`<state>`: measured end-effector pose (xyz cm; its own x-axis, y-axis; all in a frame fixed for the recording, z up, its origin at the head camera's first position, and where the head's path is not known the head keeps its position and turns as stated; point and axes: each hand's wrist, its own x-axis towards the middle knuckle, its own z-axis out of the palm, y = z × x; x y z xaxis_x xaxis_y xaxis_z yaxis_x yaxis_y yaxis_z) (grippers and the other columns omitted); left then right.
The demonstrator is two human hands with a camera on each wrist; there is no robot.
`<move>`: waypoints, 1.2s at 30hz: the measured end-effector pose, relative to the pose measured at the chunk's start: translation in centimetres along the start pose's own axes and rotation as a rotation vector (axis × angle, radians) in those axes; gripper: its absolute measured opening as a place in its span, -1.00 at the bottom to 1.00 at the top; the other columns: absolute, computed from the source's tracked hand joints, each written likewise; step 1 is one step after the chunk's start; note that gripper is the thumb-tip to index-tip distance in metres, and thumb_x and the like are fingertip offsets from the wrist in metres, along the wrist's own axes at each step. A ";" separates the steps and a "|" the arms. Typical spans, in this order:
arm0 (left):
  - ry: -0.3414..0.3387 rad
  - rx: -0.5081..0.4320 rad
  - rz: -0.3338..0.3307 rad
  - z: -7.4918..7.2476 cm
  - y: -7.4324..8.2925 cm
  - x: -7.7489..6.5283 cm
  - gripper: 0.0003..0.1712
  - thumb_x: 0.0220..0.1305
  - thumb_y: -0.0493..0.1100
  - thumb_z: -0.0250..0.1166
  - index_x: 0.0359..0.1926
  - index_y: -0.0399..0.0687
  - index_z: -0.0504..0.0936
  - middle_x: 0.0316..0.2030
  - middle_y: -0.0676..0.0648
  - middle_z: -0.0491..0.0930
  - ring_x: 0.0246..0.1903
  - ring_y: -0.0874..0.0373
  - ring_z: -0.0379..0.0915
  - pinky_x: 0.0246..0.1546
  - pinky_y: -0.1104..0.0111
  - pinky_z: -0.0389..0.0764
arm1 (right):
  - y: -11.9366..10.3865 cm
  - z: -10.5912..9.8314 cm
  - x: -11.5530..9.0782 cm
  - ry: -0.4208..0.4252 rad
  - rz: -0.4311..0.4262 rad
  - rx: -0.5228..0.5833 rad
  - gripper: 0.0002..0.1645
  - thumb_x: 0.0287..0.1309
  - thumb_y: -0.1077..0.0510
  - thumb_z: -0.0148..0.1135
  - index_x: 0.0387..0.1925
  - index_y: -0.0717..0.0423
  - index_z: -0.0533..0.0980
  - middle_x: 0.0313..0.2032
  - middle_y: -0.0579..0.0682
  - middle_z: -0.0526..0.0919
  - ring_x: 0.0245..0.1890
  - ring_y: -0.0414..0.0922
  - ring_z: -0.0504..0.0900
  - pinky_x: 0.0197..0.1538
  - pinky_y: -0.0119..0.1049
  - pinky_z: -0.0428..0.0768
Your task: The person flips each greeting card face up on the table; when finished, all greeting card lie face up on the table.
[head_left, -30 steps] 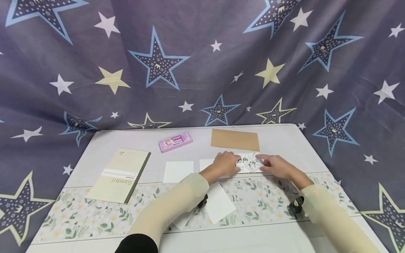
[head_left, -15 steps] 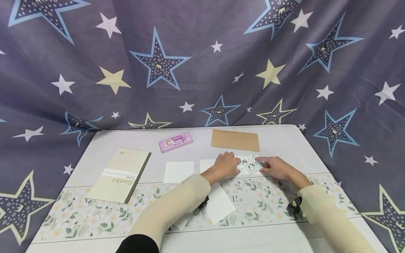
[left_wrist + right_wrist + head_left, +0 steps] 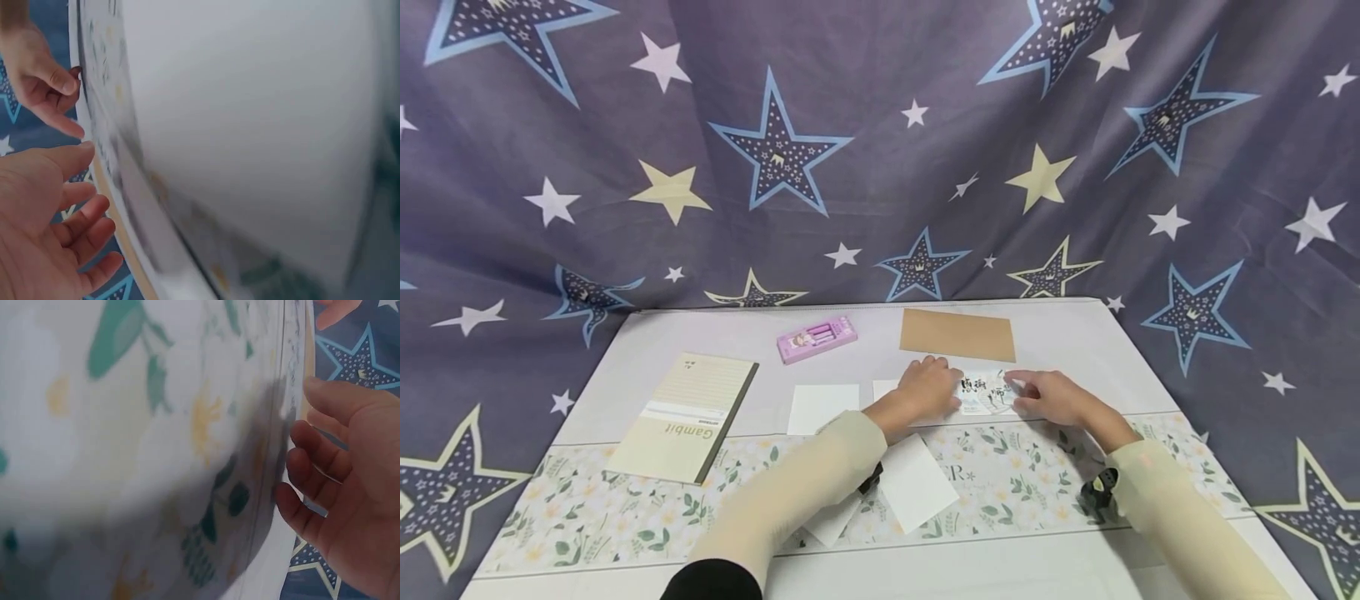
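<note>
A small white card (image 3: 990,392) with black brush lettering lies flat on the table, just in front of a brown envelope (image 3: 957,333). My left hand (image 3: 931,387) rests on the card's left end, fingers relaxed; in the left wrist view its palm (image 3: 44,219) is spread open. My right hand (image 3: 1047,395) touches the card's right end with loosely curved fingertips (image 3: 299,472). Neither hand lifts the card. Both wrist views are blurred by the close table surface.
A pink box (image 3: 817,337) sits at the back, a "Gambit" notebook (image 3: 687,417) at the left. White paper sheets (image 3: 822,407) (image 3: 919,483) lie near my left forearm. A floral runner (image 3: 625,508) crosses the table (image 3: 1075,333). A star-patterned cloth hangs behind.
My left hand has slid slightly left, uncovering more of the card's lettering. The card and right hand have shifted a little toward me.
</note>
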<state>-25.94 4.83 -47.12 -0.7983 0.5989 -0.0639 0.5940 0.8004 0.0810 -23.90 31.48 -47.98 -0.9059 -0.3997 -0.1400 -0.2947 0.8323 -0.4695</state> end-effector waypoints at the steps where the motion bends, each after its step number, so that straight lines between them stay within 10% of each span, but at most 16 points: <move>1: 0.002 -0.003 -0.003 -0.2 -0.4 -0.2 -0.39 0.37 0.17 0.29 0.36 0.10 0.53 0.16 -0.04 0.61 0.12 0.06 0.50 0.22 0.13 0.52 | -0.2 0.0 0.1 0.011 -0.010 -0.011 -0.35 0.36 0.11 0.27 0.41 0.18 0.40 -0.52 -0.14 0.53 -0.58 -0.22 0.38 -0.45 -0.34 0.41; 18: 0.026 -0.068 -0.066 -2.2 -6.5 -5.5 -0.43 0.31 0.09 0.38 0.29 0.08 0.60 0.19 -0.08 0.59 0.14 -0.03 0.50 0.19 0.05 0.54 | -6.5 1.7 4.2 0.066 -0.151 0.070 -0.41 0.37 0.11 0.27 0.35 0.20 0.46 -0.33 -0.11 0.67 -0.44 -0.27 0.53 -0.28 -0.32 0.54; 36: 0.087 -0.042 -0.004 1.1 -8.0 -10.1 -0.44 0.27 0.15 0.41 0.23 0.07 0.66 0.16 -0.04 0.64 0.09 -0.02 0.56 0.07 0.08 0.59 | -9.4 4.4 7.0 0.002 -0.082 0.134 -0.40 0.34 0.13 0.27 0.36 0.17 0.45 -0.43 -0.11 0.59 -0.53 -0.24 0.41 -0.41 -0.39 0.41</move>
<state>-22.50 -7.63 -48.22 -0.8076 0.5893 0.0225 0.5872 0.8000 0.1229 -26.10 19.18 -48.34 -0.8809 -0.4637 -0.0949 -0.3248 0.7380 -0.5914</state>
